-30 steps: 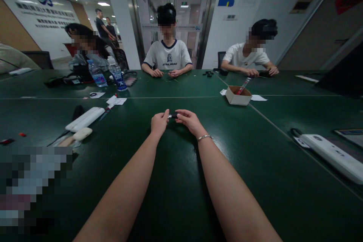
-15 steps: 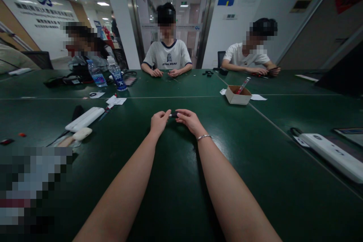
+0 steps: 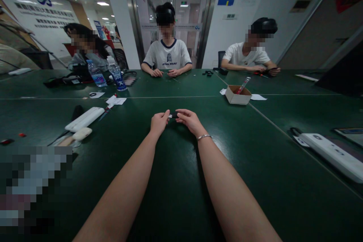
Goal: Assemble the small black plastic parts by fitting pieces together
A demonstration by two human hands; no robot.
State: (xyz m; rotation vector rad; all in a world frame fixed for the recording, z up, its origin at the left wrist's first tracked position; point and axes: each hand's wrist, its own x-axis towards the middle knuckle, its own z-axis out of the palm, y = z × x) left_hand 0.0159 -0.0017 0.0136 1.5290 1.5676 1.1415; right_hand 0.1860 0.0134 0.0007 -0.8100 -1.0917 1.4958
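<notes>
Between my hands, just above the table, is a small black stick with a silver metal end; it looks like a USB stick, but it is too small to be sure. My left hand pinches its silver end between thumb and fingers. On the other side, my right hand grips the black end with thumb and fingertips, a silver bracelet around that wrist. Both forearms reach forward over the green table. My fingers cover parts of the stick at each end.
To the left lie a white power strip and a white rounded case. An open cardboard box stands ahead on the right. Another white power strip is at far right. Two bottles stand back left. Several people sit opposite.
My left hand has shifted very slightly left, and more of the silver metal shows between my hands. My right hand stays in place.
</notes>
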